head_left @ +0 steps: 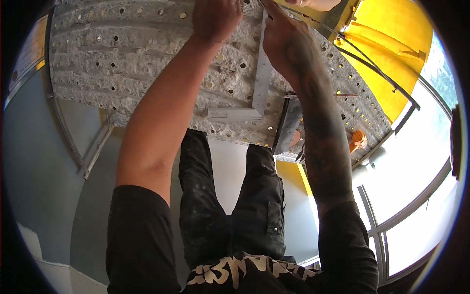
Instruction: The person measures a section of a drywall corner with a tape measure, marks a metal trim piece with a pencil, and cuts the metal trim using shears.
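My left hand (218, 20) is at the top edge of the view, its fingers curled and partly cut off. What it holds, if anything, cannot be seen. To its right, my right hand (289, 41) bends its fingers inward, the index finger reaching toward a thin dark piece at the top edge; its grip is mostly hidden behind the back of the hand. Between and below the hands, a flat metal L-shaped square (261, 83) lies on a rough, plaster-crusted perforated platform (161, 59). Its short arm points left, close to the platform's near edge.
A dark flat-bladed tool (289, 122) lies at the near edge beside my right forearm. Farther right is an orange knob-shaped object (359, 138). Bare skin of another person (313, 4) shows at the top. Yellow sheeting (387, 44) and a bright window (411, 181) are to the right.
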Action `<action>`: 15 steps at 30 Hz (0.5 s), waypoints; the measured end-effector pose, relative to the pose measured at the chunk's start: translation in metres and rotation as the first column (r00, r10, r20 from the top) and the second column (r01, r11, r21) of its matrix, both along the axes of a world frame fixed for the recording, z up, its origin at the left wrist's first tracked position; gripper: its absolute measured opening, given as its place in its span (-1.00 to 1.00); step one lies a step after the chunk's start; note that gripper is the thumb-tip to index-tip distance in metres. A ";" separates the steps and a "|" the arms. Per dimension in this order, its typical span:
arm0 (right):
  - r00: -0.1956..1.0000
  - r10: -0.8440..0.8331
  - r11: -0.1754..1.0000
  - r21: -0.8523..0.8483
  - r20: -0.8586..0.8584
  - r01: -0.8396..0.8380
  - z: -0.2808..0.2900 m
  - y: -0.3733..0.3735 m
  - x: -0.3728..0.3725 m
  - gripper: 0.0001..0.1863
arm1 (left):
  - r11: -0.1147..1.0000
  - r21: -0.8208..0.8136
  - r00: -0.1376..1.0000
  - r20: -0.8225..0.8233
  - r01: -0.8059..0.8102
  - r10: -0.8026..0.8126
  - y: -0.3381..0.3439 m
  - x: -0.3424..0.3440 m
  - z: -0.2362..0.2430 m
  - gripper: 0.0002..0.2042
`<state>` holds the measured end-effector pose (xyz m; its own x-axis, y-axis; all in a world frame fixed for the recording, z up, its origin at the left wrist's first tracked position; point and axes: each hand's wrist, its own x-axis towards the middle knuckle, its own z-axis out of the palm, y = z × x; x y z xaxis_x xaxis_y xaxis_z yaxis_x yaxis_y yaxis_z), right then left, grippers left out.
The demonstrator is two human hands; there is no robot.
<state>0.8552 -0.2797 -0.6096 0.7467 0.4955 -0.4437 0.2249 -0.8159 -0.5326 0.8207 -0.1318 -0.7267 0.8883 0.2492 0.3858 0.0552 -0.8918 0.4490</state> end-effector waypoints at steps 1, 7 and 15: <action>0.999 0.000 1.000 -0.026 -0.035 -0.001 -0.002 0.002 0.003 -0.41 | 1.000 -0.005 1.000 0.000 -0.001 0.001 0.000 0.000 0.000 -0.91; 0.874 0.041 0.903 0.356 0.484 -0.239 -0.067 -0.001 0.020 -0.41 | 1.000 0.015 0.999 0.045 0.005 -0.006 -0.002 0.003 0.005 -0.90; 0.999 0.017 0.998 0.064 0.034 -0.019 0.003 -0.010 -0.002 -0.37 | 1.000 -0.005 0.999 0.022 0.030 -0.030 0.003 0.004 0.003 -0.91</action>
<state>0.8535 -0.2897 -0.6066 0.7511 0.5358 -0.3856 0.2576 -0.7757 -0.5762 0.8243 -0.1291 -0.7235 0.8869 0.2242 0.4038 0.0183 -0.8907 0.4543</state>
